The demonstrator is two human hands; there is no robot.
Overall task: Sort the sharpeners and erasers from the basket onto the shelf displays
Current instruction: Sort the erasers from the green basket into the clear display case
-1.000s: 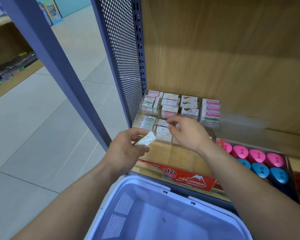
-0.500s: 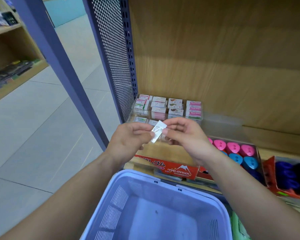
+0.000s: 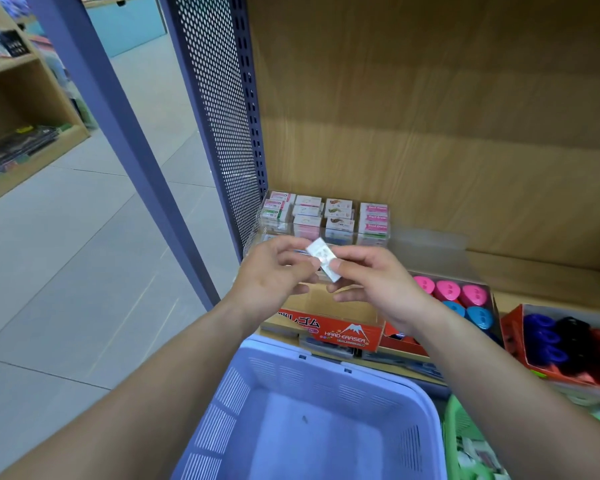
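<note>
Head view: placing step for one wrapped eraser (image 3: 323,263), held between both hands above the basket (image 3: 326,362). The left hand (image 3: 274,275) pinches its upper end and the right hand (image 3: 378,282) its lower end, other fingers loosely curled. The clear eraser display (image 3: 326,218) stands just beyond the hands. Next, probably, one hand releases and the other seats the eraser in a matching compartment.

right hand (image 3: 378,285) off display (image 3: 340,220), now pinching eraser (image 3: 323,262)
</note>
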